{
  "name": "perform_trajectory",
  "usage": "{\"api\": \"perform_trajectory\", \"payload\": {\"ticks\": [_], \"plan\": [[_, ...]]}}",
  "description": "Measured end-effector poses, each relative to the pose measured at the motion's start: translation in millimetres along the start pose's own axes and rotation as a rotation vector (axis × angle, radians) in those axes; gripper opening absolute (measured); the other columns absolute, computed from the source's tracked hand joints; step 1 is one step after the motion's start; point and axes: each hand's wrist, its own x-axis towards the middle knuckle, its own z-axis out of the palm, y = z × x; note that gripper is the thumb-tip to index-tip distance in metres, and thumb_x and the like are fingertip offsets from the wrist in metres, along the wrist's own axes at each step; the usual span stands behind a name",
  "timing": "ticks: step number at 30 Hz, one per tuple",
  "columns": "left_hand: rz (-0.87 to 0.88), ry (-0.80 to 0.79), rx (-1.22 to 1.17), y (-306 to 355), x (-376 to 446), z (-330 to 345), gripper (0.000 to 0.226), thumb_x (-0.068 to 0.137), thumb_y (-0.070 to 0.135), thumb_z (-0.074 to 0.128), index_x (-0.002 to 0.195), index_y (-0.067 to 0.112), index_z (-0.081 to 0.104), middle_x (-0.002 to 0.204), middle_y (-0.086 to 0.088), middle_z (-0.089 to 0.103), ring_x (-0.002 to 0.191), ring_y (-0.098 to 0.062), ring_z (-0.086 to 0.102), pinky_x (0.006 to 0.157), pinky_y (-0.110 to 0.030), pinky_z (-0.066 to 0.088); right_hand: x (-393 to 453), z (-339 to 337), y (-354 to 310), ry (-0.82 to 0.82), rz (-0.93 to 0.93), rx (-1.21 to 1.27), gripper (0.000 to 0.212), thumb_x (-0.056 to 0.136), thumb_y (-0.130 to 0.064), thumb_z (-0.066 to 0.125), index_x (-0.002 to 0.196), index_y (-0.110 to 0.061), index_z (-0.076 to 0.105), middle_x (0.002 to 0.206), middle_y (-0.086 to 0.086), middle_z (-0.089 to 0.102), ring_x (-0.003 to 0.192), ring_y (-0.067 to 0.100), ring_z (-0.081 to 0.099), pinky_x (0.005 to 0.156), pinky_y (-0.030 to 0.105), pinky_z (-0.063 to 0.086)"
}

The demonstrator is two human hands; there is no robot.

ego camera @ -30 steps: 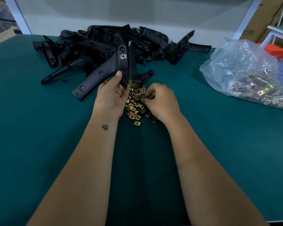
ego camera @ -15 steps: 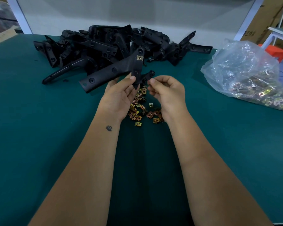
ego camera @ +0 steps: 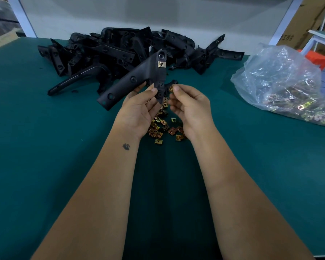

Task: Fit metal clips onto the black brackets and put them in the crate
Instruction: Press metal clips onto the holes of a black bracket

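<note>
Black bracket, one clip fitted, gripped by left hand; right hand pinches one clip

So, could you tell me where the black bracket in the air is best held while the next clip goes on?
Probably by its lower stem, from the left, as the left hand grips the bracket now. That leaves the right edge, where one fitted clip already sits, open to the right hand, which pinches the next clip just beside it.
</note>
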Motion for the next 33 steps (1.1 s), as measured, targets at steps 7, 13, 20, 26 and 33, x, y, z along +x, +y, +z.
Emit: {"api": "perform_trajectory", "payload": {"ticks": [7,13,20,26,33], "plan": [[-0.014,-0.025,0.034,0.2,-0.4,0.6,0.028,0.093,0.000,0.058,0.118,0.011,0.053,0.108,-0.006,0.068,0.089,-0.013,0.065,0.073,-0.025,0.057,0.3,0.5,-1.3,-0.026,0.014,0.128,0.010,0.093,-0.005,0.063,0.088,-0.009,0.070,0.072,0.002,0.072,0.068,0.013,0.068,0.065,0.022,0.055],[-0.010,-0.055,0.032,1.3,-1.4,0.7,0.023,0.093,0.000,0.058,0.112,0.012,0.055,0.105,-0.006,0.070,0.083,-0.012,0.070,0.072,-0.024,0.057,0.9,1.1,-1.0,-0.040,-0.030,0.099,0.014,0.088,0.006,0.063,0.089,-0.007,0.067,0.086,0.011,0.070,0.079,0.018,0.068,0.076,0.027,0.057],[-0.005,-0.068,0.047,1.7,-2.8,2.5,0.036,0.093,0.001,0.058,0.128,0.007,0.051,0.105,-0.006,0.068,0.079,-0.010,0.070,0.068,-0.022,0.056,0.3,1.8,-1.6,-0.047,-0.063,0.063,0.014,0.086,0.007,0.065,0.087,-0.006,0.069,0.090,0.015,0.069,0.084,0.023,0.066,0.079,0.030,0.057],[-0.012,-0.073,0.102,1.1,-3.3,4.4,0.034,0.092,0.000,0.058,0.125,0.008,0.053,0.099,-0.003,0.070,0.080,-0.011,0.069,0.071,-0.024,0.057,0.7,1.6,-1.0,-0.026,-0.070,0.071,0.012,0.085,0.007,0.065,0.088,-0.004,0.068,0.097,0.020,0.068,0.089,0.027,0.066,0.086,0.035,0.057],[-0.014,-0.037,0.030,1.1,-1.6,2.2,0.015,0.092,0.002,0.059,0.103,0.012,0.060,0.098,-0.005,0.069,0.077,-0.010,0.069,0.068,-0.023,0.056,1.3,-0.8,-2.0,-0.063,-0.031,0.124,0.013,0.090,0.005,0.059,0.091,-0.003,0.069,0.081,0.009,0.073,0.075,0.017,0.070,0.075,0.027,0.057]]}}
